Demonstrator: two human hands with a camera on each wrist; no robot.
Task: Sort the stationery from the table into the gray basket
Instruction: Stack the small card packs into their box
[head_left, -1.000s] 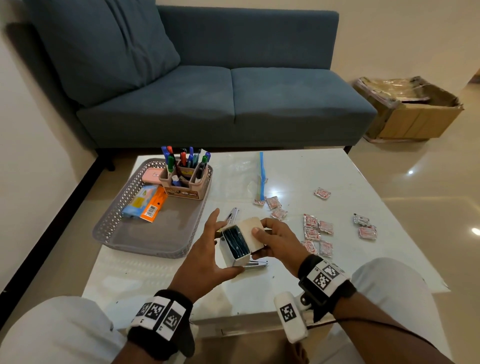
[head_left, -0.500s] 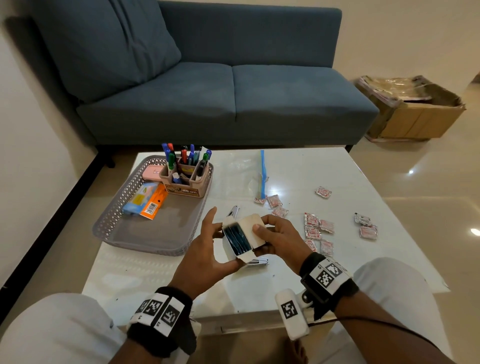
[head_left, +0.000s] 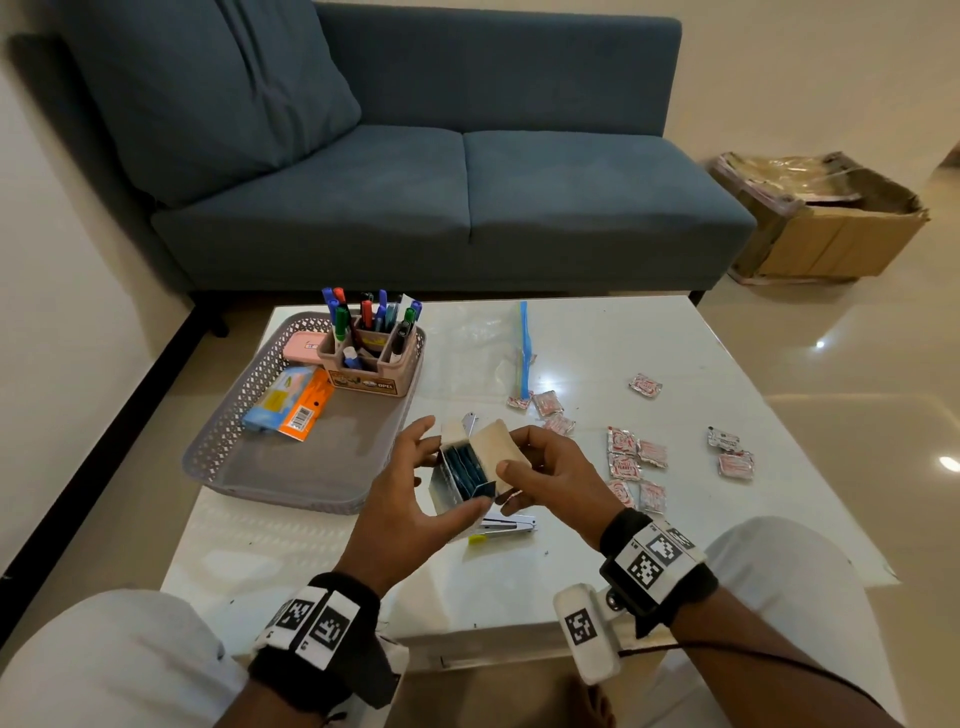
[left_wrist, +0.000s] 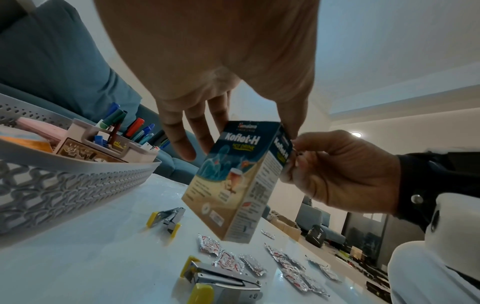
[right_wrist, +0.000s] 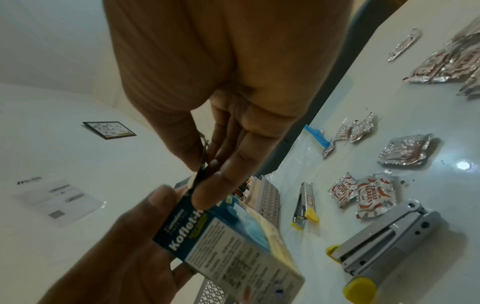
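Both hands hold a small Koflet-H carton (head_left: 467, 470) above the table's near middle, just right of the gray basket (head_left: 291, 491). My left hand (head_left: 415, 483) grips the carton (left_wrist: 233, 181) between thumb and straight fingers. My right hand (head_left: 550, 467) pinches its raised top flap (head_left: 493, 441). Dark blue sachets show inside the carton. One stapler (head_left: 506, 526) lies on the table under the hands and a second stapler (head_left: 470, 422) lies just beyond them. The basket holds a pink pen holder (head_left: 369, 364) full of markers, a pink case and orange and blue packs.
Several chilli-flake sachets (head_left: 636, 460) are scattered on the white table (head_left: 597, 364) to the right of the hands. A clear zip bag with a blue strip (head_left: 524, 348) lies mid-table. A blue sofa (head_left: 441, 208) stands behind, with a cardboard box (head_left: 831, 228) on the floor at right.
Both hands have lifted the carton a little and tipped it. Its flap now stands more upright in the right hand's pinch.
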